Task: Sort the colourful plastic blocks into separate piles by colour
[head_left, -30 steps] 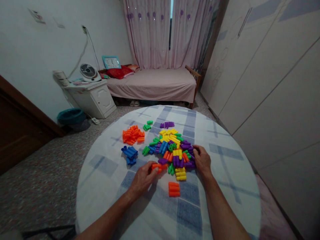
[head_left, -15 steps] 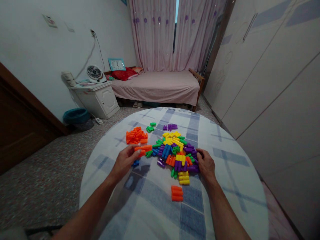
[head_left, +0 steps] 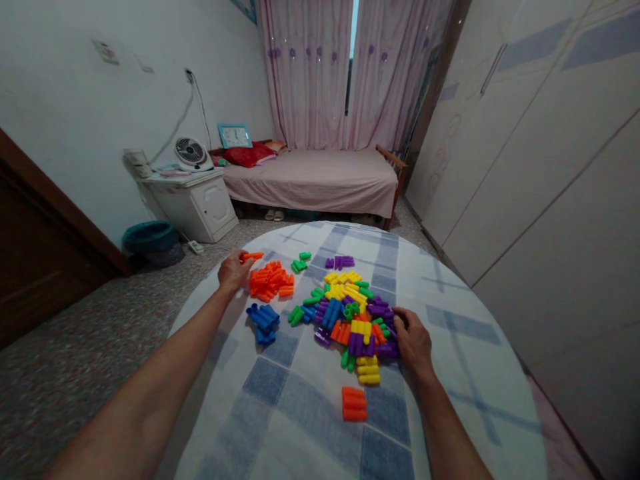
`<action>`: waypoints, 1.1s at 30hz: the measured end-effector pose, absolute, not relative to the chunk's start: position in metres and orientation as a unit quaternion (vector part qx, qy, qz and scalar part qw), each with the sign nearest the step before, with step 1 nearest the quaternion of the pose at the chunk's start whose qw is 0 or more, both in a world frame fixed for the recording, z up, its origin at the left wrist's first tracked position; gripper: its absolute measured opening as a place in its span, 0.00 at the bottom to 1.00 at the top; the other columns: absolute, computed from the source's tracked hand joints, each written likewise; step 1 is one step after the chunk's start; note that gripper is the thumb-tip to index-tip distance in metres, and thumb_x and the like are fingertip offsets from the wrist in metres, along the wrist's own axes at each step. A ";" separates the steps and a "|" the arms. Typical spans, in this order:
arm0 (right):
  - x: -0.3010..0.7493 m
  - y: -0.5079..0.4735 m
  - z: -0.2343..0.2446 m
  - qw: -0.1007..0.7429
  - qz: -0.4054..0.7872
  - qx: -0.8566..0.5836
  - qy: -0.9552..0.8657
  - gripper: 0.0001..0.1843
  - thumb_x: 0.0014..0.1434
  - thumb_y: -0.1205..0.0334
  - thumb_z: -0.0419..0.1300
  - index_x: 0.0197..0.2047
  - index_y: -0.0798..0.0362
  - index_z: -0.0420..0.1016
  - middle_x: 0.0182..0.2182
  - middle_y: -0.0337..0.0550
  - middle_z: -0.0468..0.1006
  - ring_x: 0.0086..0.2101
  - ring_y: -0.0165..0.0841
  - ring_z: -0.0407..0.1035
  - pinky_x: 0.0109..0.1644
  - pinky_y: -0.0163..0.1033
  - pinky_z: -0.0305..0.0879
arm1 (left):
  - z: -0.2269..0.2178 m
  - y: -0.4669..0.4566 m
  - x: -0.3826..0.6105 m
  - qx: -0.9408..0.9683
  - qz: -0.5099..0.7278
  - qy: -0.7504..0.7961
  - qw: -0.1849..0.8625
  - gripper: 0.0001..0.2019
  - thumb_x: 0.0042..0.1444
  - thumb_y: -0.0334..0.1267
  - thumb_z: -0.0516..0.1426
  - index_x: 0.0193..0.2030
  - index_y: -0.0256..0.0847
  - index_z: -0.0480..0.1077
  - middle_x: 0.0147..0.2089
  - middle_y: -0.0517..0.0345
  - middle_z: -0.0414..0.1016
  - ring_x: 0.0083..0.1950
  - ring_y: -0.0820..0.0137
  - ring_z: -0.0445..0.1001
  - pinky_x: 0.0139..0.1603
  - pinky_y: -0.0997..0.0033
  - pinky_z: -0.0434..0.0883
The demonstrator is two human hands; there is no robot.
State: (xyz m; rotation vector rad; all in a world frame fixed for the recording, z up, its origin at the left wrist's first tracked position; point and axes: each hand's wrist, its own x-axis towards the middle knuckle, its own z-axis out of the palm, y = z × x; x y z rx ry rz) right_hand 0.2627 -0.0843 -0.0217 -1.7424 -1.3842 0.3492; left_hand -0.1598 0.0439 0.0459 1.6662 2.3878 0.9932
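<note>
My left hand is closed on an orange bullet-shaped plastic block, just beyond and left of the orange block pile. At the right edge of a mixed heap of coloured blocks, my right hand rests with bent fingers against the purple blocks; whether it grips one is hidden. Blue blocks lie nearer me than the orange pile. Small groups of green blocks and purple blocks sit farther back. Joined orange blocks lie toward me.
A checked cloth covers the round table. Beyond it stand a bed, a white cabinet with a fan, and a blue-lined bin. A wardrobe runs along the right.
My left hand has moved left and away from me with the orange block, from beside the mixed heap to behind the orange pile. The blue blocks are uncovered. My right hand has stayed put.
</note>
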 end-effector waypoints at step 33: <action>0.262 -0.083 -0.021 0.420 0.145 -0.699 -0.560 0.21 0.55 0.55 0.46 0.44 0.54 0.73 0.42 0.48 0.76 0.43 0.38 0.70 0.48 0.42 0.63 | 0.043 -0.045 -0.089 0.720 0.439 0.537 0.010 0.14 0.58 0.37 0.50 0.49 0.36 0.68 0.51 0.48 0.71 0.54 0.64 0.68 0.57 0.60 0.66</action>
